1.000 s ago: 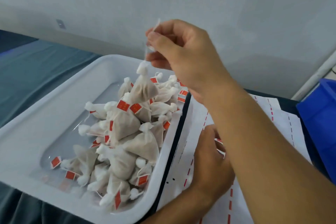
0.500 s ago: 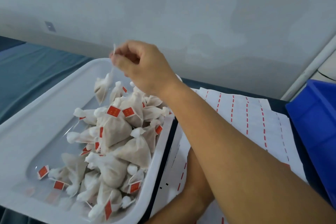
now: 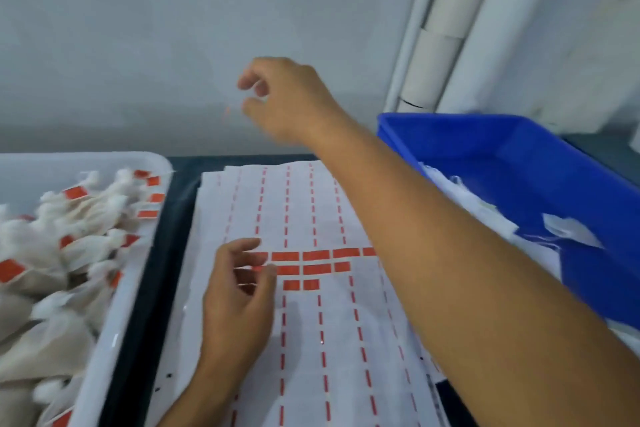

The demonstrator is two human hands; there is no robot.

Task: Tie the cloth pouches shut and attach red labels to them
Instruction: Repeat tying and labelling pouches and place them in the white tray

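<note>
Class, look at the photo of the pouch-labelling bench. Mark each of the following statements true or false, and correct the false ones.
1. The white tray on the left holds tied pouches with red labels on them. True.
2. The right hand is gripping a pouch. False: it is raised in front of the wall, fingers loosely curled, with no pouch in it.
3. The left hand is over the label sheet. True.
4. Every red label has gone from the sheet. False: a few short rows of red labels remain near the left fingertips.
5. The blue bin stands to the left of the white tray. False: it stands on the right, beyond the sheet.
</note>
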